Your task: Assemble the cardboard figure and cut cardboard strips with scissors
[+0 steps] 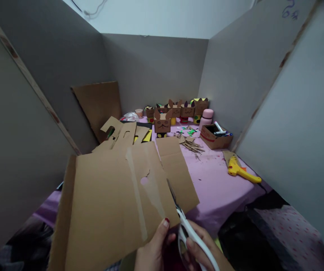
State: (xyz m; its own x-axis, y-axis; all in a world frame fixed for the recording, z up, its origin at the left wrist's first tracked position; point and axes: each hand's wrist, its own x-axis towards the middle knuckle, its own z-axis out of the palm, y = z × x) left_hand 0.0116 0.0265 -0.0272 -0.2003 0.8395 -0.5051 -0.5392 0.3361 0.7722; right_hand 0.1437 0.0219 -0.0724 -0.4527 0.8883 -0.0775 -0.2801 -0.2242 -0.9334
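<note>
A large sheet of brown cardboard (102, 195) with strips of clear tape and a small torn hole spreads across the front of the view. Its lower right edge is pinched by my left hand (156, 241), thumb on top and fingers underneath. White-handled scissors (191, 229) are gripped in my right hand (204, 244). Their blades lie along a cut in the cardboard, pointing away from me. Right of that cut, a narrower cardboard flap (176, 165) has parted from the sheet along its far part. Whether it is still joined near the blades cannot be made out.
Cardboard animal figures (162, 126) stand at the back, beside a pink bottle (206, 118). A box of markers (215, 137) and a yellow glue gun (242, 171) lie right. Cardboard scraps (191, 145) litter the pink tablecloth (209, 184). Grey partitions (156, 67) enclose the table.
</note>
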